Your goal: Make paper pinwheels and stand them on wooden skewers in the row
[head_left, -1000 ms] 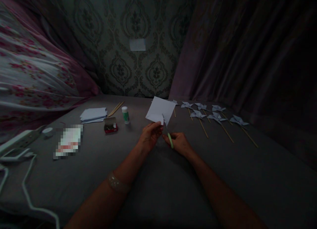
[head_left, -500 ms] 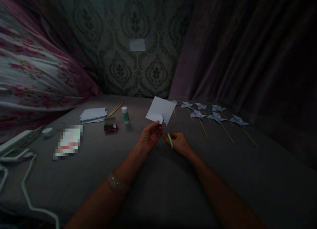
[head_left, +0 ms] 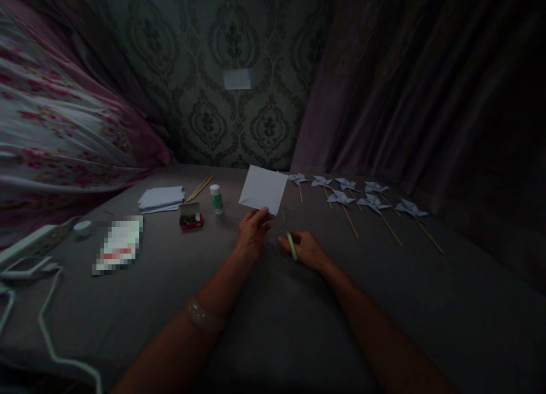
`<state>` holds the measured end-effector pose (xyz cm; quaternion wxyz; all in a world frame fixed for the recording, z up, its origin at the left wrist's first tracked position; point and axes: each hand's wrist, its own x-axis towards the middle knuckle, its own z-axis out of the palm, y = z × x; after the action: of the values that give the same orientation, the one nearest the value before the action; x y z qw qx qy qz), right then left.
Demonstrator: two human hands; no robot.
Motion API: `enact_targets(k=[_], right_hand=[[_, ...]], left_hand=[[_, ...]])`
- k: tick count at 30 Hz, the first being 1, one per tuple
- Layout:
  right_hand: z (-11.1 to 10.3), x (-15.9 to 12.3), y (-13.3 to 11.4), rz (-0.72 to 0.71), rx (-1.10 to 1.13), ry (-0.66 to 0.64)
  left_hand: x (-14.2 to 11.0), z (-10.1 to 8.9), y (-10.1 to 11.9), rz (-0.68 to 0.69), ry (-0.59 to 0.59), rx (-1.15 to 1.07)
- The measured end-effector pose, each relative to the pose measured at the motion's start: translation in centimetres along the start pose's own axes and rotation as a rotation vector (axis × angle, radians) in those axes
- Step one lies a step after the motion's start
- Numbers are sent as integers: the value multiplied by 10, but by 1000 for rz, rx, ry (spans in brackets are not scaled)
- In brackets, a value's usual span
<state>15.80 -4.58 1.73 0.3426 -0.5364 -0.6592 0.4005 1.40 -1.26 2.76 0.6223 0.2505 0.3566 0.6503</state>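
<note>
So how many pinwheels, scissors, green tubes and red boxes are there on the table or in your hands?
Pinwheels: 7 in plain sight; a white tip beside the held paper may be one more
Scissors: 1
Green tube: 1
Red box: 1
Total: 10, without that tip

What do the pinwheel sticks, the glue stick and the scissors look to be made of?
Sticks: probably bare wood or bamboo, being thin and tan. Glue stick: likely smooth plastic, a white cap over a green-and-white tube. Scissors: pale green handle, probably plastic; the thin greyish blades suggest metal, though dim light hides their finish.
</note>
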Motion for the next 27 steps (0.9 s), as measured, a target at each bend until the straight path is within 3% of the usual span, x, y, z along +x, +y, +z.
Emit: enact_targets(k=[3, 6, 13, 21, 27], right_hand=[[0, 4, 6, -5, 8, 96], [-3, 10, 11, 5, 89, 274], [-19, 17, 18, 12, 329, 537], [-24, 17, 18, 14, 472, 522], [-21, 19, 19, 46, 501, 491]], left_hand=[[5, -4, -1, 39, 41, 18], [7, -6, -3, 51, 50, 50], [8, -6, -9, -24, 38, 95], [9, -6, -13, -62, 4, 130], [9, -8, -15, -4, -19, 186]])
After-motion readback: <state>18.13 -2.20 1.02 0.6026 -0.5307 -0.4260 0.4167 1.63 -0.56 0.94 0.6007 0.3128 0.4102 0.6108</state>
